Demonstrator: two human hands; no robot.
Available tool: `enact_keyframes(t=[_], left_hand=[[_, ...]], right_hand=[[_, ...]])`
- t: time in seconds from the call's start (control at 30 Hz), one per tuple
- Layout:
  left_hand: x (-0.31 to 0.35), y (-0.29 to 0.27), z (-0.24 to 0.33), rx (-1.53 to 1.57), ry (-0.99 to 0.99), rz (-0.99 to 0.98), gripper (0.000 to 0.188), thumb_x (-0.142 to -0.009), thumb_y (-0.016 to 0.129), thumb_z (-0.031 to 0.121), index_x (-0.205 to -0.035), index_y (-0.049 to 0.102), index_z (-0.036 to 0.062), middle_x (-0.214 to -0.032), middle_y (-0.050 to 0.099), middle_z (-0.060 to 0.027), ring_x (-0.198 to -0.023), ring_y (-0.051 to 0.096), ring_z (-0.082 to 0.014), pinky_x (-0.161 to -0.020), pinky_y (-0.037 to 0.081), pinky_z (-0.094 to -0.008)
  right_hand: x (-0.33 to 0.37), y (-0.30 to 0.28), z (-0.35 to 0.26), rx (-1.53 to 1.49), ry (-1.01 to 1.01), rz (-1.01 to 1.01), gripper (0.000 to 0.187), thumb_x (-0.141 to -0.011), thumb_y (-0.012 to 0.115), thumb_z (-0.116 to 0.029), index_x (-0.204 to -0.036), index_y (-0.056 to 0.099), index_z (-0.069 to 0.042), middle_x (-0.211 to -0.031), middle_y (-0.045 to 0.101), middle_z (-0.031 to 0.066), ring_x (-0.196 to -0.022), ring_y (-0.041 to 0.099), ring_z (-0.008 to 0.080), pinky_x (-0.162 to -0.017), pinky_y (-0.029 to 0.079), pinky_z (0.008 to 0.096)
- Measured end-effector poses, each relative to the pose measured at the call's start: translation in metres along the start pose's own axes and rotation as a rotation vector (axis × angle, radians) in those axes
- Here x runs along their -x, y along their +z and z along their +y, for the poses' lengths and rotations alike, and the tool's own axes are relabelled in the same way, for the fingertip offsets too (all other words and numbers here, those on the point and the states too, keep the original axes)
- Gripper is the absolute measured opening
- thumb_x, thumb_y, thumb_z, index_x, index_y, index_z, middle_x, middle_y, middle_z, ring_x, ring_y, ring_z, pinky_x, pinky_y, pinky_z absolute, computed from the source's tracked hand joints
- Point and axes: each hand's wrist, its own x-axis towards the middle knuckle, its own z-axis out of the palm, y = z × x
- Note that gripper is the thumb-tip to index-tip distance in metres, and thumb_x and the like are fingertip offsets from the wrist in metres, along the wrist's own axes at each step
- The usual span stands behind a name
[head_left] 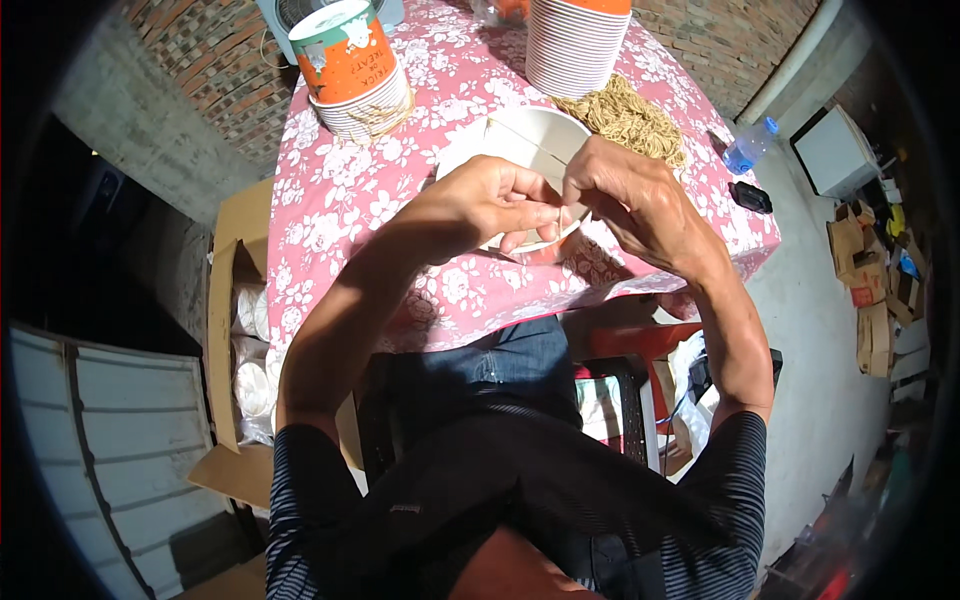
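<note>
A paper bucket [470,150] with a white inside stands at the table's near side, its open top facing me. Thin tan cord [527,140] runs across its mouth. At the bucket's near rim, the fingers of my left hand [505,205] are pinched together on the cord. Beside it, my right hand [630,195] is bent over the rim with its thumb and fingers closed on the same cord. Both hands nearly touch. They hide part of the rim and much of the bucket's outer wall, and the exact grip on the cord is partly covered.
A tan cord pile [630,120] lies right of a tall stack of paper buckets [575,50]. Further left are orange and green buckets [345,60]. A bottle [750,145] and a black object [750,197] sit at the right edge. An open carton [225,330] stands left.
</note>
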Motion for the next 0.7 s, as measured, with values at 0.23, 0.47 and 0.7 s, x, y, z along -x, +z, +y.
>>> enact_keyframes(t=[0.23, 0.47, 0.7], left_hand=[[0.004, -0.004, 0.006, -0.024, -0.028, 0.027, 0.024, -0.099, 0.070, 0.017, -0.105, 0.069, -0.0058, -0.083, 0.066, -0.0017, -0.068, 0.052, -0.0059, -0.061, 0.041, -0.0228], [0.003, -0.010, 0.005, -0.009, 0.063, 0.080, 0.024, -0.099, 0.071, 0.018, -0.106, 0.069, -0.0047, -0.090, 0.069, -0.0043, -0.074, 0.056, -0.0064, -0.065, 0.044, -0.0223], [0.011, -0.003, 0.009, -0.087, 0.035, 0.164, 0.020, -0.099, 0.070, 0.018, -0.103, 0.068, -0.0018, -0.090, 0.069, -0.0041, -0.076, 0.057, -0.0071, -0.069, 0.045, -0.0225]], right_hand=[[0.005, 0.002, -0.003, 0.056, 0.109, 0.040, 0.024, -0.081, 0.068, 0.008, -0.104, 0.072, 0.003, -0.095, 0.064, 0.0139, -0.086, 0.067, 0.0307, -0.075, 0.054, 0.0408], [0.005, 0.009, -0.021, 0.132, 0.190, 0.034, 0.031, -0.089, 0.077, -0.020, -0.112, 0.075, 0.001, -0.096, 0.064, 0.0160, -0.086, 0.066, 0.0328, -0.078, 0.052, 0.0457], [0.011, 0.023, 0.006, -0.341, 0.321, 0.037, 0.013, -0.093, 0.078, -0.011, -0.095, 0.077, 0.002, -0.088, 0.065, 0.0063, -0.085, 0.063, 0.0151, -0.072, 0.050, 0.0333]])
